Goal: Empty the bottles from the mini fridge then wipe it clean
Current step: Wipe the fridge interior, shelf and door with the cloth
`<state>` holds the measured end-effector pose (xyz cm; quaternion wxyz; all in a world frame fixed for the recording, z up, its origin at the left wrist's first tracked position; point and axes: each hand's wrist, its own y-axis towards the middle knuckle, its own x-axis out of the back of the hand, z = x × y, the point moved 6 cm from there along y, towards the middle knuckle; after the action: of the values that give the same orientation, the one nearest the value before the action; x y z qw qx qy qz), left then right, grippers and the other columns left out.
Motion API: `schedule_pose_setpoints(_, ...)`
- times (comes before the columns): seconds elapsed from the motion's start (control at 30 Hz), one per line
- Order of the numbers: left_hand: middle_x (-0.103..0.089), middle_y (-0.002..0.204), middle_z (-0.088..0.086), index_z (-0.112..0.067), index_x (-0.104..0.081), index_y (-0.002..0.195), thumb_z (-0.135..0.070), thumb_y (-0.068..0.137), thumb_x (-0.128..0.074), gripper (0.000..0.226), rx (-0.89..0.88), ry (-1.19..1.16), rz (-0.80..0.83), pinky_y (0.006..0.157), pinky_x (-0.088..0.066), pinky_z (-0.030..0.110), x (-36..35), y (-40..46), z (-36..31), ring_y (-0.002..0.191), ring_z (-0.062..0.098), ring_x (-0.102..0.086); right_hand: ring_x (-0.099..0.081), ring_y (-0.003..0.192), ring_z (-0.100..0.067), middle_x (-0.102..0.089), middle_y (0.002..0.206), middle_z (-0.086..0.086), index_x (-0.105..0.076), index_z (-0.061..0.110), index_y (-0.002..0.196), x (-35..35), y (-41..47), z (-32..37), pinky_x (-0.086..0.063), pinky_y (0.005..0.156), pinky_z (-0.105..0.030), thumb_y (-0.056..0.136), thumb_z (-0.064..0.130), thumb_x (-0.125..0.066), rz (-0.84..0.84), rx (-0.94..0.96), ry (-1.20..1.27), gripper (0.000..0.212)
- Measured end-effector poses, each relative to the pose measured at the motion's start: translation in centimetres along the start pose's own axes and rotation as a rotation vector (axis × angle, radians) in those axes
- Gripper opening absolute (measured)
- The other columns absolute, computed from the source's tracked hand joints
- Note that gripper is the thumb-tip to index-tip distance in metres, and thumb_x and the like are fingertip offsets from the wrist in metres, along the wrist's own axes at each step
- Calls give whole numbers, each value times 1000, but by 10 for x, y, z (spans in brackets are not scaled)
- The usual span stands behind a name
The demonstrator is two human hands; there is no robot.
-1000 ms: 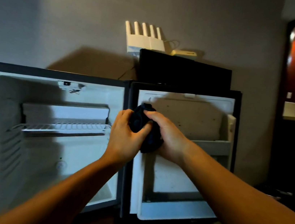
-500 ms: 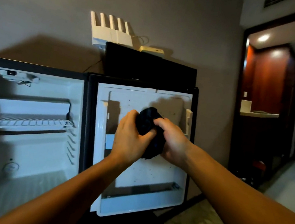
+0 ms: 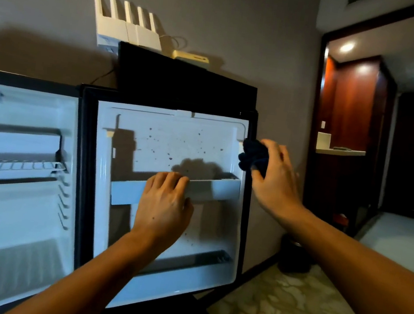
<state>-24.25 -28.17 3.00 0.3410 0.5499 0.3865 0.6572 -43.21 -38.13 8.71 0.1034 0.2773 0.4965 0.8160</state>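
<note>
The mini fridge (image 3: 7, 208) stands open at the left, its white inside holding only a wire shelf (image 3: 10, 165); no bottles show. Its door (image 3: 171, 136) swings wide open toward me, and dark specks dot the upper inner panel. My left hand (image 3: 163, 204) grips the door's middle shelf rail (image 3: 211, 190), fingers curled over its top edge. My right hand (image 3: 275, 177) holds a dark blue cloth (image 3: 254, 155) bunched up at the door's upper right edge.
A white router (image 3: 128, 26) with several antennas and a black box (image 3: 185, 79) sit on top of the fridge. A small dark bin (image 3: 295, 257) stands on the patterned carpet right of the door. A hallway with wooden panels opens at the right.
My hands have parted: the left let go of the cloth and dropped onto the door shelf rail, while the right carried the cloth to the door's upper right edge. The view came closer.
</note>
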Motion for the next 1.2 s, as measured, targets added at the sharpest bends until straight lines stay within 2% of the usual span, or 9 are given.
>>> schedule_pose_setpoints(0.17, -58, 93, 7, -11, -61, 92, -18, 80, -64, 14, 5, -14, -98, 76, -42, 37, 6, -2, 3, 87, 27, -49, -53, 109, -31, -46, 134, -9, -53, 18, 128, -23, -22, 38, -52, 85, -43, 82, 16, -67, 138, 496, -273, 48)
schedule_pose_setpoints(0.3, -56, 90, 8, -12, -59, 89, -18, 81, -61, 11, -9, -13, -129, 73, -40, 38, 14, -6, 3, 85, 28, -47, -49, 111, -30, -50, 132, -8, -58, 19, 126, -36, -29, 47, -49, 88, -43, 83, 25, -61, 234, 512, -240, 43)
schedule_pose_setpoints(0.47, -56, 93, 7, -13, -61, 97, -33, 85, -51, 25, -21, -26, -110, 75, -40, 37, 18, -7, 3, 87, 26, -47, -54, 107, -28, -53, 127, -10, -59, 21, 122, -18, -18, 51, -52, 82, -38, 85, 33, -59, 317, 696, -531, 39)
schedule_pose_setpoints(0.6, -57, 90, 8, -14, -66, 100, -38, 85, -50, 32, -31, -22, -95, 72, -43, 37, 20, -7, 4, 86, 26, -48, -52, 113, -35, -52, 132, -17, -64, 14, 117, -14, -12, 64, -49, 89, -44, 83, 19, -64, 233, 860, -810, 34)
schedule_pose_setpoints(0.73, -57, 89, 6, -15, -67, 96, -38, 86, -47, 32, -17, -60, -92, 71, -43, 35, 23, -6, 8, 85, 24, -47, -49, 119, -44, -49, 136, -24, -63, 6, 121, -10, 14, 73, -48, 91, -52, 77, 9, -68, 133, 780, -812, 44)
schedule_pose_setpoints(0.83, -57, 89, 5, -16, -67, 97, -38, 85, -46, 32, -10, -93, -80, 73, -42, 33, 24, -4, 11, 86, 22, -47, -47, 122, -41, -47, 139, -20, -57, 8, 128, -19, 16, 70, -45, 95, -50, 81, 20, -69, 155, 727, -809, 50)
schedule_pose_setpoints(0.93, -58, 90, 6, -14, -68, 98, -33, 82, -54, 28, -16, -95, -71, 73, -45, 35, 24, -1, 11, 86, 25, -50, -42, 127, -38, -45, 143, -17, -56, 11, 131, -26, 4, 64, -39, 103, -51, 88, 31, -57, 213, 810, -858, 48)
schedule_pose_setpoints(1.1, -59, 90, 6, -14, -68, 102, -29, 80, -57, 29, -32, -105, -66, 72, -45, 34, 26, -1, 11, 86, 24, -50, -31, 136, -35, -38, 149, -9, -59, 23, 129, -32, -13, 62, -26, 112, -51, 93, 17, -50, 393, 1028, -919, 38)
schedule_pose_setpoints(1.2, -61, 97, 6, -12, -66, 113, -28, 81, -57, 37, -129, -27, -30, 73, -46, 33, 26, -7, 16, 90, 24, -52, -31, 136, -33, -37, 148, -8, -58, 26, 130, -30, -9, 66, -28, 110, -50, 93, 18, -54, 429, 1085, -959, 38)
